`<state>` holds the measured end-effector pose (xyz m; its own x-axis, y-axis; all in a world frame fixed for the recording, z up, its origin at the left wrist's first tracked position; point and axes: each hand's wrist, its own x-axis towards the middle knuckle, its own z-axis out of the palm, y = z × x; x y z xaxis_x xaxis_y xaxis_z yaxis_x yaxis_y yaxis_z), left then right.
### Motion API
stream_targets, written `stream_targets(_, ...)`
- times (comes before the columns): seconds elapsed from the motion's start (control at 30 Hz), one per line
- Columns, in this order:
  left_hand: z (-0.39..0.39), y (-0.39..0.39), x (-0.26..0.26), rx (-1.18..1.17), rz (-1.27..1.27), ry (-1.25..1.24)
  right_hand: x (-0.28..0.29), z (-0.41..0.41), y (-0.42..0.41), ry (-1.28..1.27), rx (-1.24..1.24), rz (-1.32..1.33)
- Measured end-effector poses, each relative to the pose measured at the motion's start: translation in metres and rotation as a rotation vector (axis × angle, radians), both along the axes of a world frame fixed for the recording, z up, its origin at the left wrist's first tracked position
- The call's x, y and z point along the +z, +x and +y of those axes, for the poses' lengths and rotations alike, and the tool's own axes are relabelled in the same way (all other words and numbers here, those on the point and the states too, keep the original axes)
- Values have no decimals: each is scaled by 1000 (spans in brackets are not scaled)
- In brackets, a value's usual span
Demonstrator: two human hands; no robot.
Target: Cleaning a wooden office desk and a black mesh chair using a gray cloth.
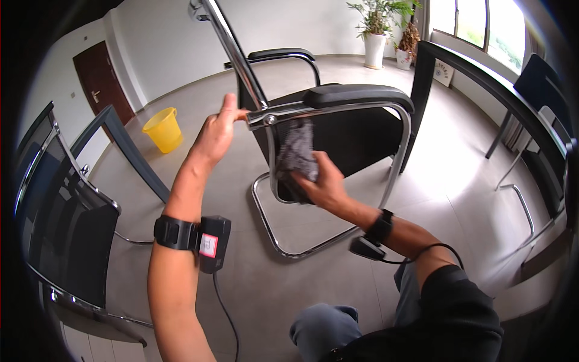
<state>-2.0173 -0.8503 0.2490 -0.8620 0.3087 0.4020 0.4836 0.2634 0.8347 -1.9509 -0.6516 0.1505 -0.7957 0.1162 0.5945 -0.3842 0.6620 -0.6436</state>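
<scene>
A black office chair with a chrome tube frame (296, 253) stands side-on in front of me. My right hand (323, 181) holds a grey cloth (296, 151) against the side of the chair, below the armrest (359, 95); the cloth is partly blurred. At the rear end of the armrest bracket (282, 113), my left hand (221, 131) has its fingers at the chrome joint, with the thumb pointing up. The fingertips of that hand are partly hidden behind the frame.
A yellow bucket (163, 130) stands on the floor at the left. Another mesh chair (86, 253) and a dark table leg (131, 149) are nearer on that side. At the right are a black-framed table (488, 86) and more chairs. Potted plants (374, 50) stand by the far wall.
</scene>
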Motion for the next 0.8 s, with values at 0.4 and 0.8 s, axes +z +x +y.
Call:
stream_targets(0.4, -61, 17, -91, 241, -500, 27, 117, -73, -22, 1174, 81, 668)
stream_targets(0.8, -76, 67, -121, 305, -577, -4, 26, -1, 28, 307, 12, 505)
